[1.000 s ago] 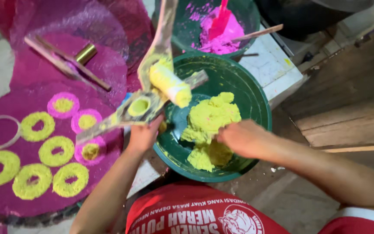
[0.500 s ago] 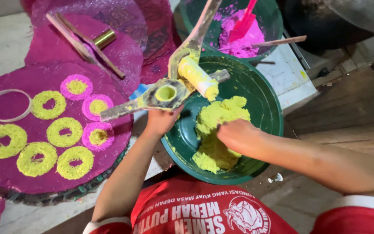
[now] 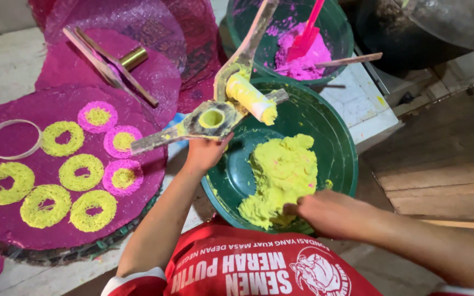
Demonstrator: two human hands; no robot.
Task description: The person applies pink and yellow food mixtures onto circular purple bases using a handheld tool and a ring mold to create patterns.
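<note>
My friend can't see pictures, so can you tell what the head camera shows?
A person's left hand holds up a hinged wooden press smeared with yellow dough, while the right hand digs into a yellow dough lump in a green basin. Beside it, yellow and pink noodle rings lie on a purple round tray.

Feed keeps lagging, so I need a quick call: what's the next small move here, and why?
Probably pinch off a lump with the right hand, which rests on the yellow dough in the green basin, and lift it to the press. The left hand holds the press with its cup facing up.
</note>
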